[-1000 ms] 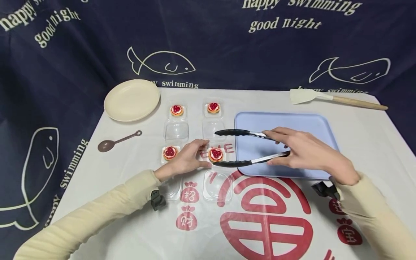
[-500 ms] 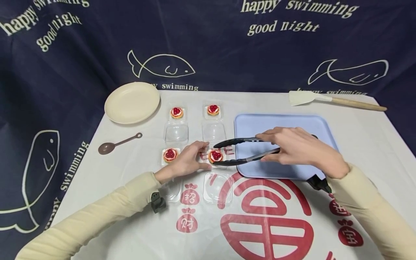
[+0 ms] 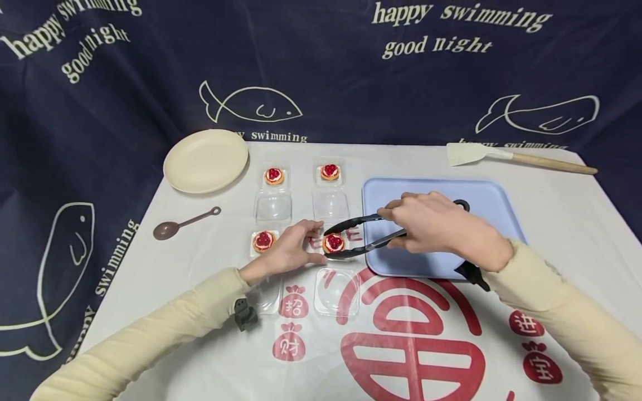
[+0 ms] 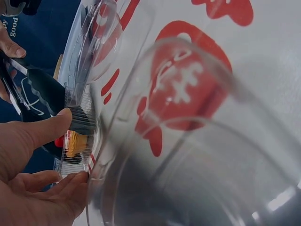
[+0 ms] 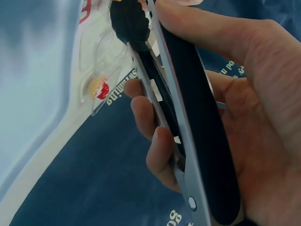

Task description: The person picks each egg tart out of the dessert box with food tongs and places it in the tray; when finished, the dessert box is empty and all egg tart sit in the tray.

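Note:
My right hand grips a pair of black-tipped metal tongs. The tongs' arms reach left, one on each side of a small fruit tart topped with red berries and cream. That tart sits in the base of a clear plastic container, whose lid lies folded out toward the front. With thumb and fingers spread along the container's left side, my left hand holds it. In the right wrist view, fingers wrap the tong handles.
A second tart lies left of the left hand; two more, a tart and another tart, sit behind in opened containers. Around them are a blue tray, a cream plate, a brown spoon and a spatula.
My right hand has moved left over the tray, and the tongs' arms have drawn closer together around the tart. The left hand has stayed at the container.

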`<state>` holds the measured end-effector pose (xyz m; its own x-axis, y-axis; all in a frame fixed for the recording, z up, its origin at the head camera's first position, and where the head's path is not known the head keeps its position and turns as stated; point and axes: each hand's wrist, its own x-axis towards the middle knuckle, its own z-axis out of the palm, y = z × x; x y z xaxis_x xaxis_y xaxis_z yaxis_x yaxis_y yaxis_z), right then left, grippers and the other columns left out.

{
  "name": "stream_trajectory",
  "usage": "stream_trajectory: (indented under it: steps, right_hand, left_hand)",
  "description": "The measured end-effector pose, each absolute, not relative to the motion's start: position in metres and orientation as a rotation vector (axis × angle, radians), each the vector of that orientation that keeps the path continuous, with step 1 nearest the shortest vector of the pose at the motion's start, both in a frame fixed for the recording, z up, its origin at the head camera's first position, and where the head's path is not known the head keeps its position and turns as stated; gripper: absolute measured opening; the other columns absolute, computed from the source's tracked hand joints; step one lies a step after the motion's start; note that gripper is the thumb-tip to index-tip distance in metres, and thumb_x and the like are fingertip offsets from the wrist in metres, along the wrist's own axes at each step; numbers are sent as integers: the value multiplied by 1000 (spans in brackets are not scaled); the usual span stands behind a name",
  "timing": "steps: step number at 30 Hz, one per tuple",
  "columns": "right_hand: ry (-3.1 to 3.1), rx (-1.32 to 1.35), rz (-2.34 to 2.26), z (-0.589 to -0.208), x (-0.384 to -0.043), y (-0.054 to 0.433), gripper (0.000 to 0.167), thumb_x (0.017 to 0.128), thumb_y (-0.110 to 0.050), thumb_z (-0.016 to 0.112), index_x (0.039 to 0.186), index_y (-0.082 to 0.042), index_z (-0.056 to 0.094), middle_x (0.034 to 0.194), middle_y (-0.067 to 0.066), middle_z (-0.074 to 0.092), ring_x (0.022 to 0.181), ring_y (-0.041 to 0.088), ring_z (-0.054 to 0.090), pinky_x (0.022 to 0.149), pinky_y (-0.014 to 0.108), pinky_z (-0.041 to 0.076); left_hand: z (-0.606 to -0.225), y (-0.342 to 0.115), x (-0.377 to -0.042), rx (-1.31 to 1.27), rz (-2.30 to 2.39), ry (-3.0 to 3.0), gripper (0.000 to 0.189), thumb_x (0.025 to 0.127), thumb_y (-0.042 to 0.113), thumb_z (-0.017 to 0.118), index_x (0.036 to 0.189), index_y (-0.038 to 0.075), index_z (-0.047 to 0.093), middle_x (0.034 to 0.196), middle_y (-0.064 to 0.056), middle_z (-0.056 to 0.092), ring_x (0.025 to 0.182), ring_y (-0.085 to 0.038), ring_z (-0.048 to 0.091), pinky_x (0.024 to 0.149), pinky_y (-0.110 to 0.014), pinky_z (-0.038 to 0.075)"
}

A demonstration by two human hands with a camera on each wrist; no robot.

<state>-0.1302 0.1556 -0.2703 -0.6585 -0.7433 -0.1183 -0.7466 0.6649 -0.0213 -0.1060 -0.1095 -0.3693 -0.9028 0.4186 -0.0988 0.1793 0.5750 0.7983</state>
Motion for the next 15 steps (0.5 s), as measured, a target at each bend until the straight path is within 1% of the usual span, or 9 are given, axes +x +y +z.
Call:
stream_trajectory:
  steps: [4, 7, 10, 12, 13, 15]
  right_hand:
    - [2767, -1242, 11, -271, -129, 156, 42, 74, -27, 84, 109, -7, 73, 90, 4, 72, 69, 20, 60, 45, 34, 47]
    - [2763, -1226, -67, -273, -128, 160, 44, 75, -26, 84, 113, -6, 73, 95, 8, 74, 63, 16, 59, 42, 29, 43]
    - [2747, -1212, -154, -276, -128, 165, 47, 77, -26, 83, 117, -4, 71, 101, 9, 74, 54, 10, 51, 40, 25, 36]
    - [2740, -1205, -202, -279, -129, 169, 48, 77, -26, 82, 118, -4, 71, 98, 8, 74, 49, 7, 44, 40, 25, 33]
    - [2736, -1200, -224, -280, -130, 172, 48, 77, -26, 82, 119, -4, 70, 93, 8, 74, 48, 6, 40, 40, 25, 32]
    - [2743, -1179, -245, -282, -131, 176, 49, 77, -27, 82, 120, -6, 70, 83, 4, 71, 51, 5, 39, 43, 25, 33]
  left_hand:
    - [-368, -109, -105, 487, 1242, 2531, 76, 72, 6, 84, 136, -12, 46, 127, -25, 58, 115, -34, 59, 105, -40, 46]
    - [-367, -108, -105, 476, 1241, 2536, 76, 72, 6, 84, 136, -11, 46, 126, -24, 59, 115, -34, 59, 105, -41, 45]
    - [-368, -108, -105, 465, 1236, 2541, 76, 72, 6, 84, 136, -11, 46, 126, -24, 59, 115, -34, 59, 106, -41, 44]
    - [-368, -108, -105, 463, 1229, 2544, 77, 72, 7, 84, 136, -10, 46, 126, -24, 59, 115, -33, 59, 107, -41, 44]
    - [-368, -108, -104, 464, 1225, 2547, 77, 72, 7, 84, 136, -10, 46, 127, -24, 59, 115, -33, 59, 107, -41, 44]
    - [-368, -108, -104, 461, 1223, 2551, 77, 72, 7, 84, 136, -10, 46, 127, -24, 59, 115, -34, 59, 106, -41, 44]
